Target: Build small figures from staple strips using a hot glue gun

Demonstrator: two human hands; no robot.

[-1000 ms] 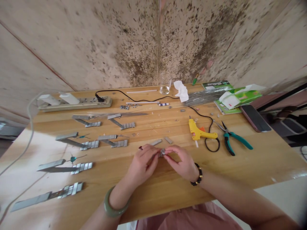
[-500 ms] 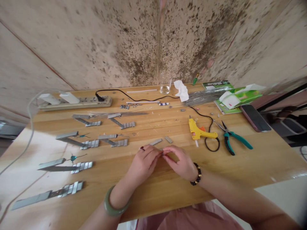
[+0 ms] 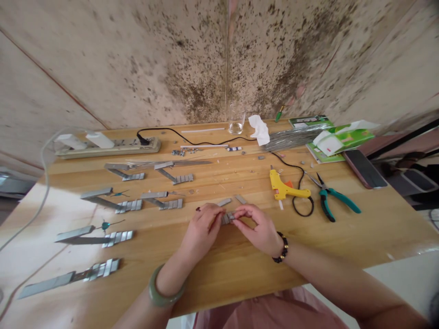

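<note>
Grey segmented piece (image 3: 226, 219), pinched by left hand (image 3: 203, 228) and right hand (image 3: 259, 229), looks unfinished; six longer assemblies (image 3: 128, 206) appear further along, while two loose strips (image 3: 224, 202) lie unattached.

Wooden table (image 3: 219, 274), yellow glue gun (image 3: 284, 188), teal-handled pliers (image 3: 324, 188), power strip (image 3: 125, 149)

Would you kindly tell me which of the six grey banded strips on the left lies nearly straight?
It is the grey banded strip nearest the person and furthest left: it runs almost in line, whereas the other five bend sharply.
</note>
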